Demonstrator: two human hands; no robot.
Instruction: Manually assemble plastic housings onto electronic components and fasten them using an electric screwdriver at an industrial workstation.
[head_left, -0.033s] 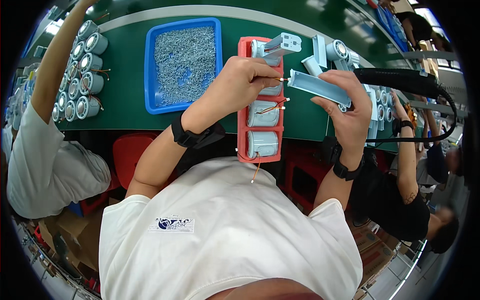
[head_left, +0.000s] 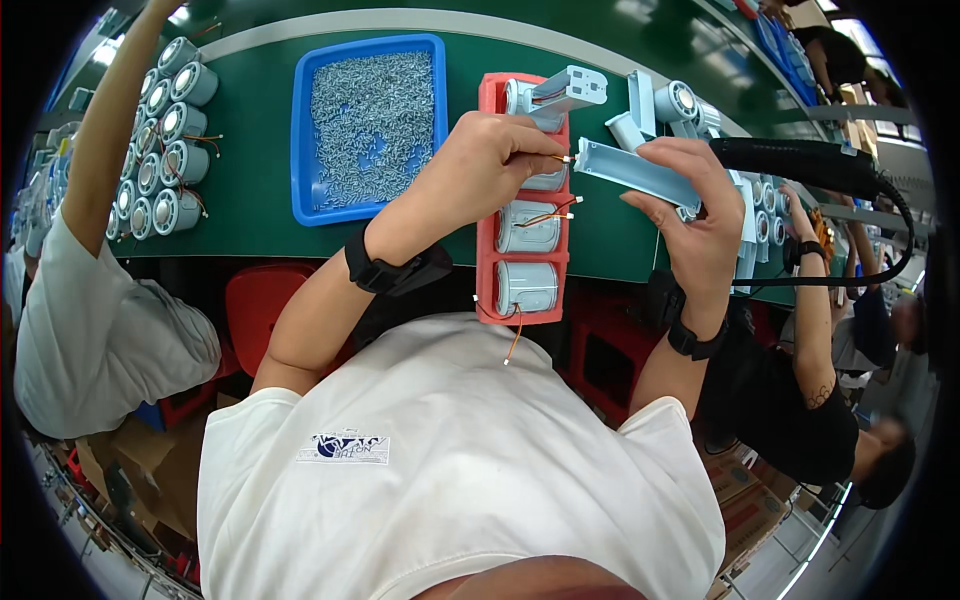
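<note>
My left hand (head_left: 480, 170) pinches a thin wire with a small white connector (head_left: 566, 159), its fingers closed above the red holder. My right hand (head_left: 700, 195) grips a long, pale blue, trough-shaped plastic housing (head_left: 635, 170), its hollow side showing. The connector is close by the housing's left end; whether they touch I cannot tell. Below my left hand, the red holder (head_left: 487, 245) carries several white cylindrical motor-like parts (head_left: 528, 285) in a row, with thin wires hanging from them. At its far end, a similar pale housing (head_left: 575, 88) stands up from one cylinder.
A blue tray (head_left: 300, 130) full of small screws lies left of the holder. Several white cylinders (head_left: 182, 165) are grouped farther left beside a co-worker's arm (head_left: 110, 130). A black corded tool (head_left: 795, 166) extends beyond my right hand, near more housings (head_left: 640, 98) and another person (head_left: 800, 400).
</note>
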